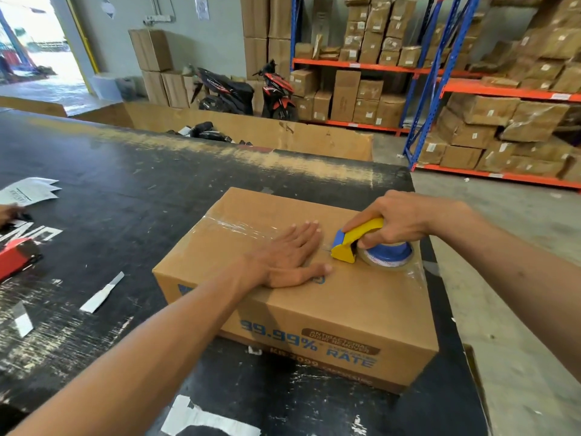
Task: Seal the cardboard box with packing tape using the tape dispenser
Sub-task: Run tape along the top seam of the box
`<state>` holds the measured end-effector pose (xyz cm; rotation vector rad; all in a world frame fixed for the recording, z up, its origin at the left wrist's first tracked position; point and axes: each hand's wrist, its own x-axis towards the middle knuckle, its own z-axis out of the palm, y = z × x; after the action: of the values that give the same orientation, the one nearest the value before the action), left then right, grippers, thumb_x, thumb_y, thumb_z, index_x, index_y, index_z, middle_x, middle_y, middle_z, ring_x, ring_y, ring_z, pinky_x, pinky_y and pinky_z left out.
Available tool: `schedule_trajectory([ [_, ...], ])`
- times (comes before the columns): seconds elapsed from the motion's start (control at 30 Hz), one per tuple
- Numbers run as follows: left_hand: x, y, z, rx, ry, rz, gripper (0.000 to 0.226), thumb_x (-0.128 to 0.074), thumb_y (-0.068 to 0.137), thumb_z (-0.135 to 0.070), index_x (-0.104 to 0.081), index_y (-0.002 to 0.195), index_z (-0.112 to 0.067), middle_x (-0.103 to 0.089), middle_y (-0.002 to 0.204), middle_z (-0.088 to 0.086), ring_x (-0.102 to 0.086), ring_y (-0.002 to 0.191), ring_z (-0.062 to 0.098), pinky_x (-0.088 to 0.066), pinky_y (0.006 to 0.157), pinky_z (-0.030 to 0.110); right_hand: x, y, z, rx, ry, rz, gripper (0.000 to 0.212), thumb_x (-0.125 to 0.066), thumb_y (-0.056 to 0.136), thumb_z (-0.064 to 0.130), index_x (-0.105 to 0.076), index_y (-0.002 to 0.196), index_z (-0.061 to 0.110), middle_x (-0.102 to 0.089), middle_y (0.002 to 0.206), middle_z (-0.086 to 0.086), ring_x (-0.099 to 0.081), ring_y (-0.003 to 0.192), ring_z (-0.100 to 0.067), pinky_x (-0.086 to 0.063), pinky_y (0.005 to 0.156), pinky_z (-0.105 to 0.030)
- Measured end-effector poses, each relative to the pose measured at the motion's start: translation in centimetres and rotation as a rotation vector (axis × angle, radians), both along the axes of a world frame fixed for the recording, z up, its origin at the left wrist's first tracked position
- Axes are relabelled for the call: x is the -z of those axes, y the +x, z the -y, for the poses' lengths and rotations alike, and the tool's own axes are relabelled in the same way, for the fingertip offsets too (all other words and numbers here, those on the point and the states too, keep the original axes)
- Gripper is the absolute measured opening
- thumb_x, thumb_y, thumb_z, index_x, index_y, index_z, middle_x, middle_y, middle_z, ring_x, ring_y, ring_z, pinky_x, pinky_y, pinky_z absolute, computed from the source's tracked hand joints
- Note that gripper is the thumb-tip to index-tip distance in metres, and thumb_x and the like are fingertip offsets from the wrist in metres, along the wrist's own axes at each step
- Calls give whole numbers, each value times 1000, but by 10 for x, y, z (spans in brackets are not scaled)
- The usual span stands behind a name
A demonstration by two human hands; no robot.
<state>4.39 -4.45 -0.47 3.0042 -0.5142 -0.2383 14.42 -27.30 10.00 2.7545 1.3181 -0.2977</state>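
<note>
A closed brown cardboard box (pixel 339 303) with blue print on its side lies on the black table (pixel 125 196). Clear tape runs along the top seam from the far left edge toward the middle. My left hand (pixel 289 256) presses flat on the box top, fingers spread, just left of the dispenser. My right hand (pixel 396 221) grips the yellow and blue tape dispenser (pixel 361 243), which rests on the box top near the right edge. Its roll of clear tape (pixel 390 261) sits under my palm.
A red dispenser (pixel 15 256) and paper sheets (pixel 31 190) lie at the table's left, beside another person's hand (pixel 8 212). Paper strips (pixel 102 292) litter the table. An open cardboard bin (pixel 251 130) stands behind it. Two scooters (pixel 245 89) and shelves of boxes (pixel 471 89) stand beyond.
</note>
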Motion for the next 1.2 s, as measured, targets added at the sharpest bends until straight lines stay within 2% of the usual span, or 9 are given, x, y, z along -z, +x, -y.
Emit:
schedule_trajectory([
  [0.1, 2, 9, 18, 19, 2, -48, 91, -16, 91, -75, 15, 154, -17, 22, 161, 2, 20, 147, 11, 6, 122, 35, 2, 2, 2, 31, -12, -24, 46, -58, 80, 69, -49, 126, 68, -60, 96, 19, -54, 79, -5, -44, 72, -28],
  [0.2, 3, 10, 16, 20, 10, -76, 91, -15, 91, -75, 15, 154, -16, 22, 161, 1, 21, 147, 10, 6, 122, 35, 1, 0, -2, 84, -34, -51, 55, -49, 71, 88, -50, 123, 70, -60, 128, 11, -56, 109, -16, -46, 93, -39],
  [0.27, 4, 11, 16, 27, 3, -74, 91, -15, 91, -75, 15, 154, -17, 22, 161, 1, 21, 147, 9, 7, 122, 35, 1, -5, -3, 91, -39, -1, 61, -43, 66, 94, -51, 122, 70, -59, 135, 10, -55, 116, -20, -47, 94, -40],
  [0.33, 3, 11, 16, 33, -3, -69, 90, -16, 91, -75, 15, 154, -17, 22, 162, 1, 21, 147, 9, 7, 122, 34, 0, -12, -1, 80, -11, 51, 58, -41, 71, 92, -52, 124, 69, -63, 129, 10, -56, 103, -15, -47, 84, -36],
  [0.43, 1, 10, 14, 46, 8, -66, 90, -16, 91, -74, 15, 154, -18, 21, 162, 2, 21, 147, 10, 6, 122, 36, -10, -20, 12, 103, 17, -8, 54, -44, 78, 85, -53, 128, 64, -56, 101, 16, -51, 79, -7, -40, 71, -28],
  [0.6, 0, 9, 14, 77, 22, -49, 89, -13, 90, -75, 16, 153, -19, 24, 161, 1, 20, 147, 10, 7, 122, 35, -17, -23, 83, 209, 17, -69, 45, -53, 79, 78, -53, 123, 67, -46, 82, 31, -49, 72, -1, -32, 64, -20],
  [0.77, -4, 8, 16, 52, 30, -55, 91, -12, 89, -77, 16, 154, -18, 23, 161, 2, 21, 147, 11, 8, 122, 36, 4, -17, 113, 221, 101, -91, 55, -54, 72, 82, -50, 125, 69, -42, 94, 34, -49, 82, 0, -34, 69, -21],
  [1.03, -3, -10, 130, -149, -36, -61, 140, -19, 59, -102, 16, 152, -3, 25, 159, 20, 24, 146, 33, 8, 119, 54, 13, -4, 110, 185, 159, -73, 46, -67, 77, 68, -56, 122, 67, -45, 92, 28, -47, 90, -6, -37, 79, -28],
  [1.2, -1, -9, 155, -313, -107, -17, 149, -21, 50, -106, 16, 153, -5, 23, 158, 24, 26, 145, 38, 9, 117, 57, 16, -5, 107, 177, 209, -35, 43, -68, 77, 67, -58, 119, 66, -45, 85, 27, -48, 82, -3, -34, 69, -23],
])
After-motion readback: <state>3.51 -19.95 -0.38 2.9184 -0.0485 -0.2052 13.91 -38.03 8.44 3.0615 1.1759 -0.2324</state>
